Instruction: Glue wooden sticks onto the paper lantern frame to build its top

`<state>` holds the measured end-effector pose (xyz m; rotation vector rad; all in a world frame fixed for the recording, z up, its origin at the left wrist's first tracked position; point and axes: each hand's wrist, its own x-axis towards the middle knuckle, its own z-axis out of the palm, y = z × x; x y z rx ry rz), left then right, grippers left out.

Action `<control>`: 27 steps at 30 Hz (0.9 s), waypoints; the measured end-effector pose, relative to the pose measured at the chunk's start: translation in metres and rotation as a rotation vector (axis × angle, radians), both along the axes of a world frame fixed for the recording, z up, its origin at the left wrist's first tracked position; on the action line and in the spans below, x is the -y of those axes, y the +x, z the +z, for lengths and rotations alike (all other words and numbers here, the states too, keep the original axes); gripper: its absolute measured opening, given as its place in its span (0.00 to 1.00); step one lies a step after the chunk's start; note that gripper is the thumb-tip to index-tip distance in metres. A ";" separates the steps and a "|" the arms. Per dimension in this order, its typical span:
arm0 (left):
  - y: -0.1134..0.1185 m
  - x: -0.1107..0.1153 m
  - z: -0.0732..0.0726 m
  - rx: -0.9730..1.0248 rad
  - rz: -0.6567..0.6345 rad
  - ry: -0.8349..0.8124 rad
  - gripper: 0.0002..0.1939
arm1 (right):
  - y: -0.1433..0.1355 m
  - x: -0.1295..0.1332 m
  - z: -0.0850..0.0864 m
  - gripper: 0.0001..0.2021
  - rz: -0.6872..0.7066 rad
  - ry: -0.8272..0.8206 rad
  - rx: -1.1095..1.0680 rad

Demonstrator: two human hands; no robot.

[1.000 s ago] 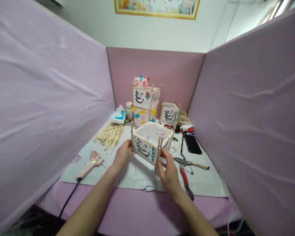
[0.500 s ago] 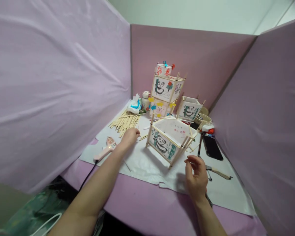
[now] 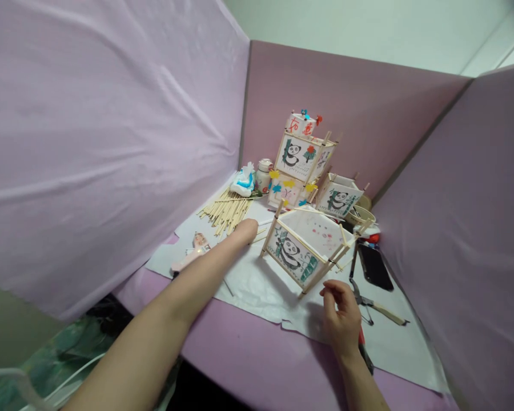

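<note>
A lantern frame of thin sticks with panda-painted panels stands tilted on the white sheet, its top open. Left of it my left hand reaches over the sheet near some loose sticks; its fingers are hidden behind the back of the hand. My right hand hovers at the frame's front right corner, fingers curled toward the thumb, with nothing visible between them. Behind stands a tiered lantern with red characters on top, and a smaller panda lantern is at its right.
A pile of sticks lies at the back left, near a white bottle. In front is a pink glue gun. On the right are a black phone and pliers. Fabric walls enclose the table.
The view has shifted, moving the scene slightly right and down. My left hand has turned so its fingers no longer show. My right hand stays curled, now closer to the frame's front corner.
</note>
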<state>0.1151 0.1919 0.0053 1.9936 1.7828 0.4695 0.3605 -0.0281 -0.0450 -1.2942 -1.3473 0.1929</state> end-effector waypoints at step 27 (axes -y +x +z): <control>-0.008 0.231 0.013 1.339 -0.271 -0.712 0.18 | -0.079 0.009 0.076 0.15 0.844 -0.624 -0.796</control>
